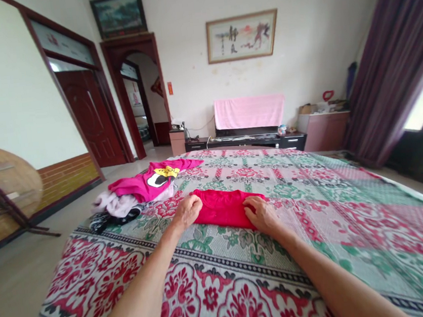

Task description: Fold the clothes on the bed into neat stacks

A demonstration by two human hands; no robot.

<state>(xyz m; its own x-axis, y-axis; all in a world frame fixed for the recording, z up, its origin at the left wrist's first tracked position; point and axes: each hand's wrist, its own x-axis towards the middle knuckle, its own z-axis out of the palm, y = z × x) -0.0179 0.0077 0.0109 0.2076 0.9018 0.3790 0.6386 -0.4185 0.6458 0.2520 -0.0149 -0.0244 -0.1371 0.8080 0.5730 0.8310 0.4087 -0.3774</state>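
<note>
A red shirt (223, 210) lies folded into a flat, wide rectangle on the patterned bedspread (208, 260), its neckline along the far edge. My left hand (189, 211) is closed at the shirt's left end, fingers curled onto the cloth. At the right end my right hand (260, 215) grips the fabric, fingers bent over it. To the left of the shirt sits a heap of clothes: a magenta top (141, 183) with a yellow and white print lies over a pale pink garment (115, 205) and a black-and-white patterned one (104, 220).
The bed's left edge drops to a tiled floor (6, 304). A folded round wooden table (3, 177) leans at the wall on the left. Beyond the bed stand a low black cabinet (293, 141) and a TV under a pink cloth (250, 111). A purple curtain (380, 68) hangs on the right.
</note>
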